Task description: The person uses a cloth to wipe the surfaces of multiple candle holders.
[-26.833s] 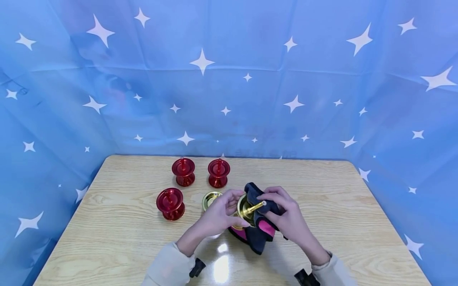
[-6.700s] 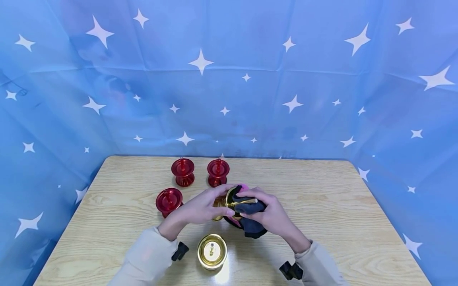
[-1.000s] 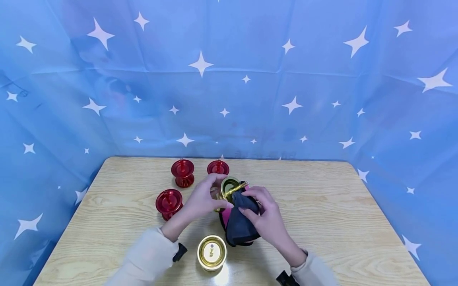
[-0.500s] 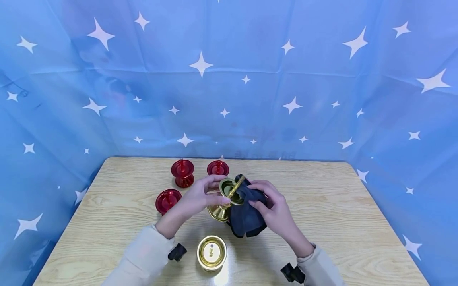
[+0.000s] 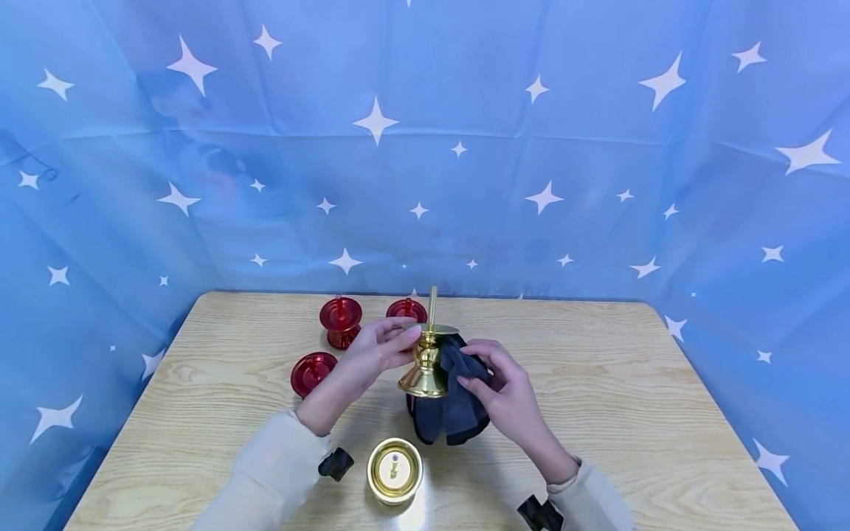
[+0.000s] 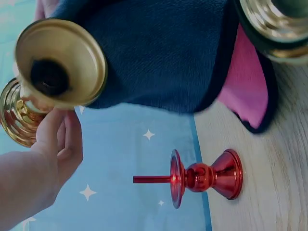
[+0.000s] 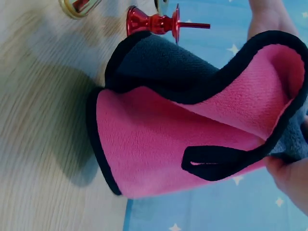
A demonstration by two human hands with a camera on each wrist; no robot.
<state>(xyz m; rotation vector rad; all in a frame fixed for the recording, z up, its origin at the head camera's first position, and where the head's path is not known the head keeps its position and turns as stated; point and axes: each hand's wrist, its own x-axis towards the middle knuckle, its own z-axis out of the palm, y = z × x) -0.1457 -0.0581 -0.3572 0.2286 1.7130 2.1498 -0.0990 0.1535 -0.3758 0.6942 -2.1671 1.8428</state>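
My left hand (image 5: 361, 361) pinches a shiny gold candle holder (image 5: 425, 380) near its dish and holds it upright above the table, central rod pointing up. In the left wrist view the hollow underside of its base (image 6: 86, 57) faces the camera. Between its thumb and fingers my right hand (image 5: 510, 398) grips a dark grey cloth (image 5: 458, 420) with a pink reverse and black edging. The cloth hangs against the holder's right side, and its pink face (image 7: 144, 139) fills much of the right wrist view. A second gold candle holder (image 5: 395, 476) stands nearer me.
Beyond my left hand stand red candle holders: one at the back left (image 5: 341, 317), one behind the gold one (image 5: 406, 310), and one at the left (image 5: 312, 372), partly covered by my arm. A blue curtain with white stars (image 5: 425, 147) hangs behind the wooden table (image 5: 631, 413).
Over the last second the tilted gold candle holder has been turned upright, and the cloth has come out of its dish to its side. Earlier, the second gold holder came to the front.
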